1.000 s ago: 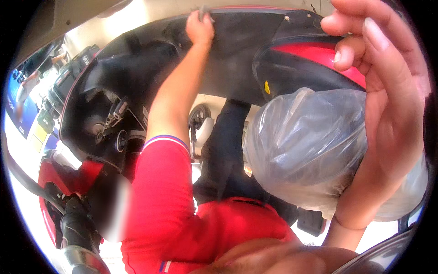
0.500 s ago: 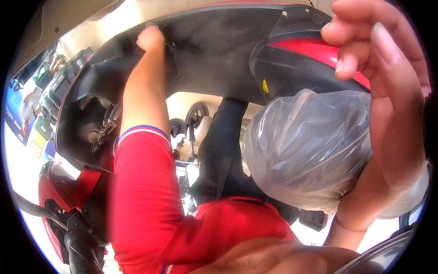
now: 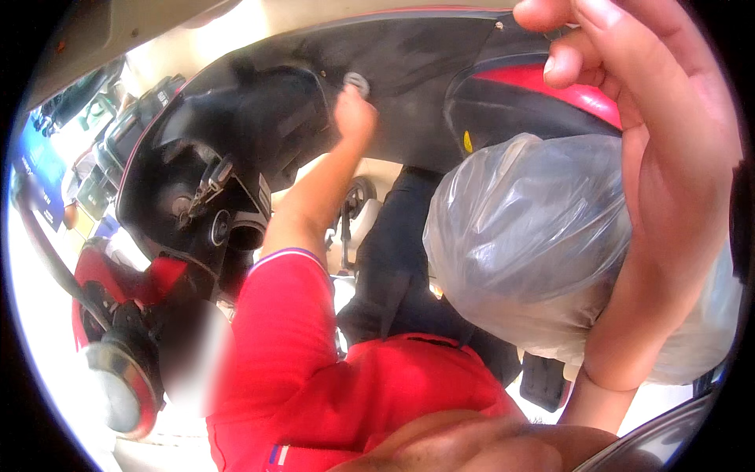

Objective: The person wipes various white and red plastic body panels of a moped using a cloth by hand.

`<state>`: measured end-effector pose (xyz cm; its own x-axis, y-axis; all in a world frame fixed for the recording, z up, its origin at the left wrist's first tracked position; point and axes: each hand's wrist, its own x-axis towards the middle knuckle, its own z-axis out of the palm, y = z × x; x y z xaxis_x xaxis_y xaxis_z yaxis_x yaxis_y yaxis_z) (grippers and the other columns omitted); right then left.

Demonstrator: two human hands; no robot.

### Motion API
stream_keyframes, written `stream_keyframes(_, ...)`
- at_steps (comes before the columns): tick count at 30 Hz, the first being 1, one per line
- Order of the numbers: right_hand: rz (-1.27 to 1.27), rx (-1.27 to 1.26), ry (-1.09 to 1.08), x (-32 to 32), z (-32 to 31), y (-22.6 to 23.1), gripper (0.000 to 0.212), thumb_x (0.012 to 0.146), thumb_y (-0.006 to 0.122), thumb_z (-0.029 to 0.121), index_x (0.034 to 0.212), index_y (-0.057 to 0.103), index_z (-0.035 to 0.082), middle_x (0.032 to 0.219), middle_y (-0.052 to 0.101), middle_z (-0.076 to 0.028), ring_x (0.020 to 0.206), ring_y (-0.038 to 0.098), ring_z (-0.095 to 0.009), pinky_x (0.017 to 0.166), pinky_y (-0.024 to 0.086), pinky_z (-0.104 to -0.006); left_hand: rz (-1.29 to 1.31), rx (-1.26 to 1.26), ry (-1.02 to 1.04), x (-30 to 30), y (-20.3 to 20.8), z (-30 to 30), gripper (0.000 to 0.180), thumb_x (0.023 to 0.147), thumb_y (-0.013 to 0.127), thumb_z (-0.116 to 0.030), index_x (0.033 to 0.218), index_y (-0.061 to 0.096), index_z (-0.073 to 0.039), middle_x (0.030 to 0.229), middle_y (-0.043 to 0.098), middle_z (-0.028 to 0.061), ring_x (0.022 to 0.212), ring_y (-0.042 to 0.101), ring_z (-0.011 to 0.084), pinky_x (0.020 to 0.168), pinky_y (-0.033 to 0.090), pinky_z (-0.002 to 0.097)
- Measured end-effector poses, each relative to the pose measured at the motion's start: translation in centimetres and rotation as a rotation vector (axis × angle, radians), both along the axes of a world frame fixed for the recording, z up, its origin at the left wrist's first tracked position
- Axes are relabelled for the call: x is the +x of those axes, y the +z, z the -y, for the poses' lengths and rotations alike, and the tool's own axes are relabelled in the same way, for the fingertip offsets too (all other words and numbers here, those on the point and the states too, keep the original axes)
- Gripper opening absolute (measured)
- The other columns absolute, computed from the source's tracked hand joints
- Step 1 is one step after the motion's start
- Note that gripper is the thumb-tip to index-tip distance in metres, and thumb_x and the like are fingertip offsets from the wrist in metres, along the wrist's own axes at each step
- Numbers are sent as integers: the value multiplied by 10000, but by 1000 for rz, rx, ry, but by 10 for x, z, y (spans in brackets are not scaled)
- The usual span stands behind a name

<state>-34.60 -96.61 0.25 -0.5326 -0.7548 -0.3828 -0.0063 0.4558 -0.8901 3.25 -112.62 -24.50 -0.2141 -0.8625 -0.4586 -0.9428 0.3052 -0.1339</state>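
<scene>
My left hand (image 3: 355,116), at the end of a red-sleeved arm, is closed round a small grey round thing (image 3: 356,82) that shows at the fingertips. It is against the black inner panel (image 3: 409,71) of a scooter; the thing's exact kind is unclear. My right hand (image 3: 657,134) is raised close to the camera at the right, its fingers curled and thumb near the first finger. Something thin and dark shows between them, too small to name. To its left is a rounded form wrapped in clear plastic (image 3: 527,236), partly hidden by my right forearm.
Left of my left arm, keys (image 3: 212,182) hang at a lock in the panel, near a round fitting (image 3: 220,228). A red fairing piece (image 3: 554,86) is set in the panel's right. A round mirror (image 3: 122,389) is lower left. Beyond the panel's opening is a small wheel (image 3: 360,197).
My left hand has moved right and slightly down across the panel, and the grey round thing now shows clearly. My right hand has shifted a little left and up. The view has shifted slightly.
</scene>
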Motion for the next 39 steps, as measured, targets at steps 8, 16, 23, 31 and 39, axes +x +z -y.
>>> stream_keyframes(8, -17, 14, 9, -2, -1, 6, 147, 756, 602, 137, 795, 656, 7, 742, 654, -124, 632, 619, -211, 593, 493, -310, -324, 256, -59, -4, 16, -111, 257, 750, 595, -73, 1005, 584, -50, 951, 622, 183, 938, 591, 407, 809, 484, 485)
stream_keyframes(16, -28, 33, 13, 3, -6, 3, 148, 762, 602, 140, 799, 655, 8, 745, 654, -121, 632, 618, -206, 594, 493, -306, 139, 23, 269, 50, 28, 39, 220, 834, 613, -181, 957, 700, -20, 943, 695, 219, 897, 681, 348, 794, 514, 421)
stream_keyframes(23, -37, 36, -2, 0, -11, 5, 149, 768, 601, 143, 802, 655, 8, 746, 654, -118, 633, 617, -201, 596, 492, -303, -84, -199, 403, 10, -13, 24, 287, 818, 651, -227, 1010, 671, -14, 981, 687, 220, 933, 660, 383, 825, 500, 435)
stream_keyframes(31, -6, 5, 1, -3, -8, 1, 150, 775, 601, 146, 806, 654, 9, 748, 654, -115, 633, 616, -195, 597, 491, -299, -139, -240, 391, -13, -3, -9, 241, 827, 632, -179, 990, 569, -14, 979, 646, 208, 939, 625, 397, 821, 483, 481)
stream_keyframes(39, -15, -7, -5, 0, -8, 6, 151, 781, 601, 149, 810, 654, 10, 751, 654, -111, 633, 615, -190, 598, 490, -295, -601, 147, 116, -83, -9, -117, 202, 757, 651, -128, 935, 595, -52, 954, 632, 189, 915, 600, 403, 777, 485, 479)
